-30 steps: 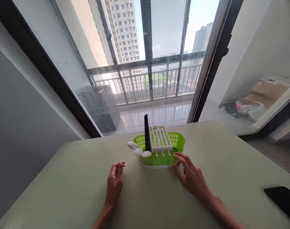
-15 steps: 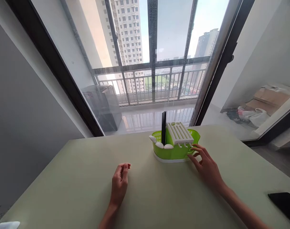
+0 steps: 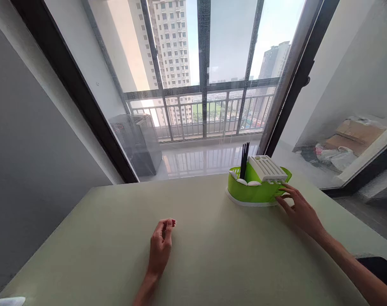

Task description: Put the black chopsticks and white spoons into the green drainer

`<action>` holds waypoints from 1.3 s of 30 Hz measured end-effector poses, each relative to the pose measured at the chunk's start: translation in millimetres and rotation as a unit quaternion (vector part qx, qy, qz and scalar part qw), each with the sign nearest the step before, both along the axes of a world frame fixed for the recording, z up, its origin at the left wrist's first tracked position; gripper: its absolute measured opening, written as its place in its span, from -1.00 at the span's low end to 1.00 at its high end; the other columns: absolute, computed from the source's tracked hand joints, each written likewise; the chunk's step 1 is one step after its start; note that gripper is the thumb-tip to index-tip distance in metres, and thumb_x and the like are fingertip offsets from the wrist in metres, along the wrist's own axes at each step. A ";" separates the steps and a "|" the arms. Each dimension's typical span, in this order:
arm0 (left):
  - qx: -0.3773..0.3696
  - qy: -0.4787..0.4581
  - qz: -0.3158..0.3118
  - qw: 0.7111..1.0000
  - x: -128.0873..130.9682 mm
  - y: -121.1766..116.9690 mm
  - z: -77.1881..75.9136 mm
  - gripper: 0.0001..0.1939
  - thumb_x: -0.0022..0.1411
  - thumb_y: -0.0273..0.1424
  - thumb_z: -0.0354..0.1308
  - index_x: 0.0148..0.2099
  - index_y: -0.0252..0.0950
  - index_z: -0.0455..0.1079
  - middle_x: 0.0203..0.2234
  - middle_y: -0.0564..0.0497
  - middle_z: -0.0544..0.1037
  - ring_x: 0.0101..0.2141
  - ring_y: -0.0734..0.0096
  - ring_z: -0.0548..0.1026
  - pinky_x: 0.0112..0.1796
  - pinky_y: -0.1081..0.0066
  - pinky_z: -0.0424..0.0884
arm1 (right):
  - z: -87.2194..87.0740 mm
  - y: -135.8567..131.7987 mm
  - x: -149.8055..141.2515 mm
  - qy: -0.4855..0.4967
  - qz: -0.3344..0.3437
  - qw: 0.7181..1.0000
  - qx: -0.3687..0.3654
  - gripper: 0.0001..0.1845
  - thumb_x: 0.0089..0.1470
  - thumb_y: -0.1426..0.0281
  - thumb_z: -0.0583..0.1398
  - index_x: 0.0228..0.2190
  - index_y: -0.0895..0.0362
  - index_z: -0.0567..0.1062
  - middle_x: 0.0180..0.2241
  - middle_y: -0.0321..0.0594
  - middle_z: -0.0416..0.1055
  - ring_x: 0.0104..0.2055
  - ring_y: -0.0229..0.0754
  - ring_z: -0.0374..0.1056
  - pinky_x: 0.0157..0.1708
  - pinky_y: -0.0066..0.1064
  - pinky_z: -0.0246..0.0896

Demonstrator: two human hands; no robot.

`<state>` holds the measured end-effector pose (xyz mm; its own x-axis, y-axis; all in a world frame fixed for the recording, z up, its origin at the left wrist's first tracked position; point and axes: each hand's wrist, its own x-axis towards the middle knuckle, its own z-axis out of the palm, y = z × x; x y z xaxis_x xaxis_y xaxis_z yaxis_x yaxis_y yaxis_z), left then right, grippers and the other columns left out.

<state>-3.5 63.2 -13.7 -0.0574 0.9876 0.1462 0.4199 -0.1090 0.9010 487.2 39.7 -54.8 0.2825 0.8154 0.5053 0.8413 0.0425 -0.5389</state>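
Note:
A bright green utensil caddy [image 3: 249, 194] with a white base stands near the far edge of the table. Its raised white slotted top [image 3: 267, 168] has small hooks along the front. Black chopsticks [image 3: 244, 160] stand upright in its left part, and white spoon-like ends [image 3: 242, 181] lean over the front rim. My right hand [image 3: 300, 210] has thumb and fingers closed on the caddy's front right corner, by the hooks. Well apart from the caddy, my left hand [image 3: 161, 242] rests on the table with fingers curled in against the thumb and nothing visible in them.
The pale green table [image 3: 110, 238] reaches to a glass sliding door with a dark frame [image 3: 279, 102]. A black flat object [image 3: 379, 270] lies at the right, partly behind my forearm. A white object [image 3: 10, 301] shows at the lower left corner.
The caddy has slid right and slightly away from me, with my right hand moving along on its corner. My left hand has stayed nearly still.

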 end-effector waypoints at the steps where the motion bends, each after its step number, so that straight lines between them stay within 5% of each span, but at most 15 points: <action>1: -0.004 -0.002 -0.002 1.000 -0.3 0.1 -0.6 -0.51 0.37 0.06 0.00 -0.11 -0.25 0.48 -0.14 -0.13 0.64 -0.09 0.14 0.60 -0.02 0.21 0.48 | 2.2 -2.0 1.2 0.001 0.001 1.000 0.010 -0.43 0.29 -0.06 0.10 0.12 0.05 0.40 0.27 0.05 0.29 -0.24 -0.13 0.54 -0.44 -0.36 0.45; 7: -0.022 -0.002 -0.014 1.000 1.1 -0.1 1.9 -0.54 0.36 0.03 0.02 -0.11 -0.25 0.48 -0.13 -0.13 0.64 -0.08 0.15 0.58 -0.02 0.25 0.45 | 11.3 -33.6 -38.9 0.092 -0.101 0.986 0.096 -0.43 0.22 -0.02 0.16 0.05 0.13 0.41 0.11 0.16 0.35 -0.27 -0.09 0.49 -0.53 -0.36 0.39; 11: -0.028 0.023 -0.024 0.999 4.0 -0.8 6.6 -0.54 0.37 0.03 0.01 -0.10 -0.24 0.48 -0.16 -0.10 0.64 -0.13 0.19 0.58 -0.09 0.32 0.45 | 3.9 -48.0 -93.6 0.217 -0.013 0.976 -0.028 -0.66 0.24 0.08 0.13 -0.17 0.06 0.48 -0.32 -0.16 0.52 -0.44 -0.17 0.44 -0.53 -0.41 0.31; 15: -0.027 0.054 -0.046 0.997 6.4 -2.7 9.8 -0.54 0.39 0.02 -0.01 -0.11 -0.24 0.49 -0.21 -0.05 0.63 -0.26 0.27 0.56 -0.26 0.39 0.41 | 4.1 -37.9 -145.2 0.290 0.167 0.935 -0.116 -0.72 0.21 0.17 0.14 -0.23 0.08 0.54 -0.34 -0.22 0.55 -0.46 -0.20 0.41 -0.42 -0.38 0.33; 20: -0.036 0.076 -0.072 0.994 7.7 -5.9 10.6 -0.54 0.41 0.01 -0.04 -0.14 -0.23 0.49 -0.36 0.03 0.58 -0.38 0.34 0.47 -0.33 0.43 0.33 | 14.1 -17.5 -188.3 0.352 0.248 0.890 -0.148 -0.71 0.22 0.19 0.10 -0.23 0.10 0.52 -0.36 -0.26 0.53 -0.47 -0.23 0.39 -0.43 -0.40 0.26; 30: -0.086 0.049 -0.097 0.990 6.0 -12.6 14.3 -0.53 0.33 0.07 0.03 -0.33 -0.24 0.39 -0.60 0.19 0.06 -0.57 0.49 0.03 -0.53 0.49 0.00 | 14.3 -16.6 -193.6 0.335 0.236 0.897 -0.164 -0.74 0.24 0.24 0.09 -0.24 0.10 0.51 -0.36 -0.25 0.53 -0.50 -0.25 0.33 -0.45 -0.43 0.20; 39: -0.074 0.002 -0.108 0.991 -6.6 -22.1 17.8 -0.54 0.26 0.00 0.10 -0.45 -0.20 0.06 -0.52 0.15 0.04 -0.48 0.47 0.10 -0.45 0.51 0.13 | 11.1 -17.9 -196.8 0.350 0.232 0.892 -0.166 -0.75 0.27 0.23 0.09 -0.24 0.10 0.50 -0.37 -0.26 0.53 -0.51 -0.26 0.33 -0.47 -0.44 0.19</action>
<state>-10.1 41.1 4.2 0.1589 0.9873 -0.0015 0.4053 -0.0638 0.9119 290.4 21.7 -43.6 0.0276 0.9986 0.0456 0.2271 0.0382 -0.9731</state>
